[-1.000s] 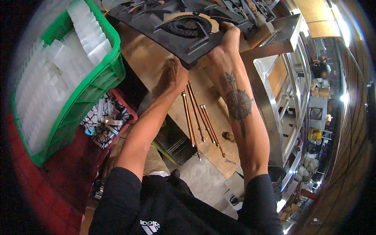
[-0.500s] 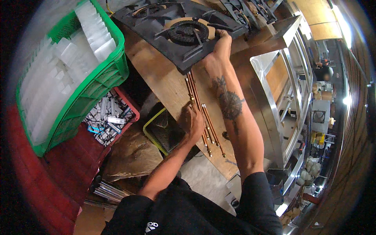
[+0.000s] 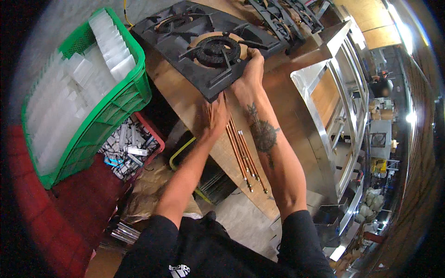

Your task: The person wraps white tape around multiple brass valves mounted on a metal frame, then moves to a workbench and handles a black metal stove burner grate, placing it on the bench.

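Note:
My right hand (image 3: 249, 76) grips the near right edge of a black cast-iron stove grate (image 3: 206, 78), its thumb on top and its other fingers out of sight beneath. The grate carries round burner rings and is tilted over the wooden board. Under its near corner is my left hand (image 3: 216, 116), close to several thin copper tubes (image 3: 238, 155) with metal end fittings. The left fingertips are hidden by the grate, so whether they touch it or the tubes cannot be made out. The tubes lie side by side on the wooden board (image 3: 185, 104).
At left stands a green crate (image 3: 132, 85) of clear plastic pieces, beside a red bin (image 3: 157, 139) of small metal parts. A yellow-rimmed basket (image 3: 178, 155) sits below the board. More black grates (image 3: 278, 23) lie at the back, and a stainless steel frame (image 3: 320, 139) is on the right.
My left hand has moved forward from beside the copper tubes to under the grate's near corner. The grate and my right hand have shifted slightly nearer and left.

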`<state>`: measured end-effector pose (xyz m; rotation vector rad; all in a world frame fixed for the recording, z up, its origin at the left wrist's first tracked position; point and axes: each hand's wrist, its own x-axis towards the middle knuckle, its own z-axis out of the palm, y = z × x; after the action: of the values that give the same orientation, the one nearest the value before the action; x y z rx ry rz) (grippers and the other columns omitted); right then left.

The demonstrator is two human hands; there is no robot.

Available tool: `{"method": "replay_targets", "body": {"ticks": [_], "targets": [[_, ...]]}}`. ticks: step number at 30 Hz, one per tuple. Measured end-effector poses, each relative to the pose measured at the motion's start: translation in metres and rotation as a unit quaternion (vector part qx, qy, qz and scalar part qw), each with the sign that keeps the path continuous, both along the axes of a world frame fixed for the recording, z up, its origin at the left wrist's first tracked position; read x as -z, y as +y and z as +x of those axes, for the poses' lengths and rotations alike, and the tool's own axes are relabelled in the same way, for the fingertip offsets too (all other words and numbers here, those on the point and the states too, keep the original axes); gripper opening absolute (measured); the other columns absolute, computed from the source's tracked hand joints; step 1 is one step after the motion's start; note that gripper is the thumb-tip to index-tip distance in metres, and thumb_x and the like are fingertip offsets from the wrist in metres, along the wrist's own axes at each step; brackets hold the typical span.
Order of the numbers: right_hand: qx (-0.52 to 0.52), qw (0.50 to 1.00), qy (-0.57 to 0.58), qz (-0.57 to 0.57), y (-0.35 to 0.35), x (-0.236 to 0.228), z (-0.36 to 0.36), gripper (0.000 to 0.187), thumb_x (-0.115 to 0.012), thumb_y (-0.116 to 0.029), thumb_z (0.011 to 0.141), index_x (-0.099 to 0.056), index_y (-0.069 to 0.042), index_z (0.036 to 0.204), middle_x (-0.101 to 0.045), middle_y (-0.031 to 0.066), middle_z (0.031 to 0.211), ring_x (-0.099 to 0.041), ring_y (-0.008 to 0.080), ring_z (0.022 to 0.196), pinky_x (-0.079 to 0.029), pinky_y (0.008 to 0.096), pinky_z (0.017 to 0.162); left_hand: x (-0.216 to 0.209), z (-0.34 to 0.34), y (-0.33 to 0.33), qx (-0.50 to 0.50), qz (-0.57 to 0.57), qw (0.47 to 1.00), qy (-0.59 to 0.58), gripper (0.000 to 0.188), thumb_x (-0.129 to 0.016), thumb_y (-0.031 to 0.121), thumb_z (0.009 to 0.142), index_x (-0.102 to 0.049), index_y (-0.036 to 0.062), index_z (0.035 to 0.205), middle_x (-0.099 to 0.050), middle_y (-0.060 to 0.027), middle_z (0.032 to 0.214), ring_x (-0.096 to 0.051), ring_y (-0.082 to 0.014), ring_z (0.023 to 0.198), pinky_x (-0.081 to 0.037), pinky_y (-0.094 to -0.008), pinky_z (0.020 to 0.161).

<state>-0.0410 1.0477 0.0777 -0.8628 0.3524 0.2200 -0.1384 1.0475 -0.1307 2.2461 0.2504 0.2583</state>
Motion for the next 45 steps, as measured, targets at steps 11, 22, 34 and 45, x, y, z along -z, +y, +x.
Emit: {"method": "replay_targets", "body": {"ticks": [11,22,34,45], "targets": [[-0.054,0.998,-0.04,0.02,-0.009,0.009,0.003,0.025,-0.051,-0.021,0.097,-0.062,-0.004,0.112,-0.07,0.0134,0.102,-0.069,0.0306,0.092,-0.058,0.049,0.091,0.095,0.053,0.004,0.052,-0.207,0.962,-0.173,0.047,-0.068,0.015,0.092,-0.058,0.0049,0.137,-0.061,-0.021,0.136,-0.055,-0.0434,0.129,-0.045,-0.0512,0.107],[-0.004,1.0,0.022,0.018,0.019,0.009,-0.003,0.026,-0.051,-0.028,0.095,-0.057,-0.005,0.104,-0.068,0.0127,0.098,-0.069,0.0293,0.083,-0.062,0.047,0.079,0.014,-0.002,0.051,0.046,0.008,0.996,-0.082,0.044,-0.057,0.027,0.102,-0.052,0.0079,0.141,-0.051,-0.0272,0.141,-0.05,-0.0485,0.127,-0.041,-0.0615,0.104],[0.012,0.998,0.016,0.059,-0.014,0.095,-0.009,0.025,-0.052,-0.024,0.096,-0.061,-0.002,0.103,-0.067,0.013,0.092,-0.066,0.0286,0.076,-0.062,0.0463,0.067,0.003,-0.015,0.052,0.083,0.105,0.98,-0.15,0.036,-0.065,0.025,0.094,-0.064,0.006,0.125,-0.067,-0.0223,0.122,-0.061,-0.0438,0.112,-0.046,-0.0564,0.099],[0.034,0.999,0.011,0.041,-0.01,0.118,-0.023,0.022,-0.052,-0.024,0.097,-0.06,-0.005,0.103,-0.065,0.011,0.091,-0.064,0.0255,0.071,-0.06,0.0384,0.066,0.088,0.043,0.02,0.085,0.193,0.976,-0.05,0.041,-0.058,0.03,0.099,-0.06,0.005,0.132,-0.064,-0.0192,0.129,-0.06,-0.033,0.119,-0.047,-0.0481,0.102]]}}
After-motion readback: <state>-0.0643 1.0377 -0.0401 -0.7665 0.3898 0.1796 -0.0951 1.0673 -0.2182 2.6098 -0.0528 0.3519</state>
